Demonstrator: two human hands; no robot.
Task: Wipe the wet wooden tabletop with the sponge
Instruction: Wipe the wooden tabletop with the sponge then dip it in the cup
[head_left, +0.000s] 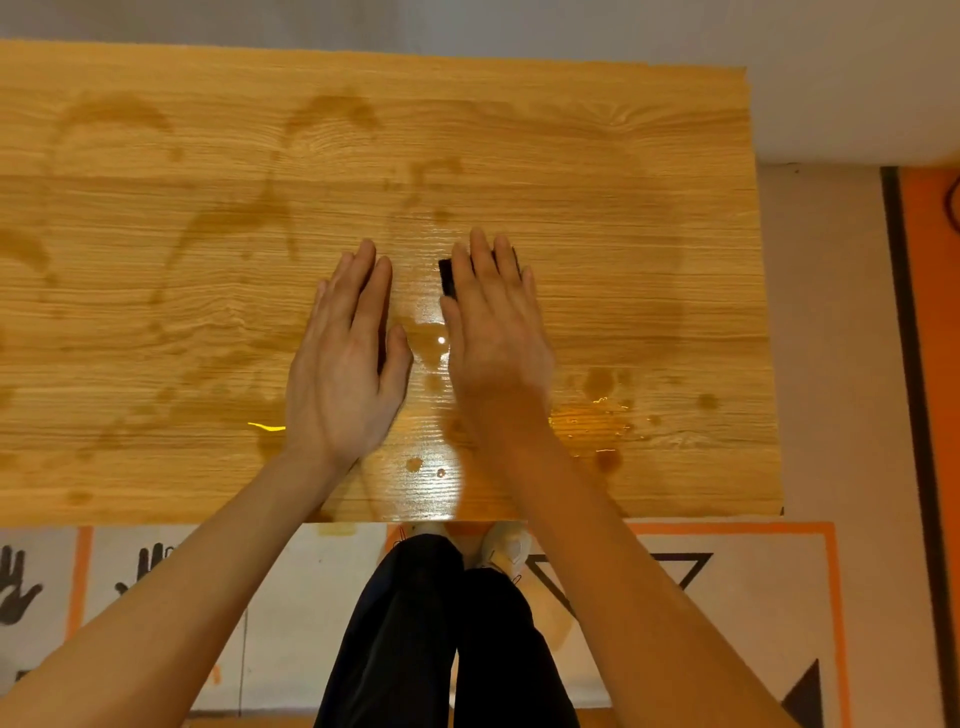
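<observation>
A dark sponge (448, 278), mostly hidden, is pressed onto the wet wooden desk (623, 208) under the straight fingers of the right hand (493, 332), while the left hand (345, 364) is held flat and empty just beside it.

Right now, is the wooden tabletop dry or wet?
Wet. The light wooden tabletop shows glossy puddles by the right hand and darker damp streaks leftward.

The counter (623, 208) lies open to left, right and far side of both hands, bearing only wet smears and a puddle (592, 415) near the right front edge. The left hand (345, 358) and right hand (493, 332) lie close together, with seemingly a narrow gap between
</observation>
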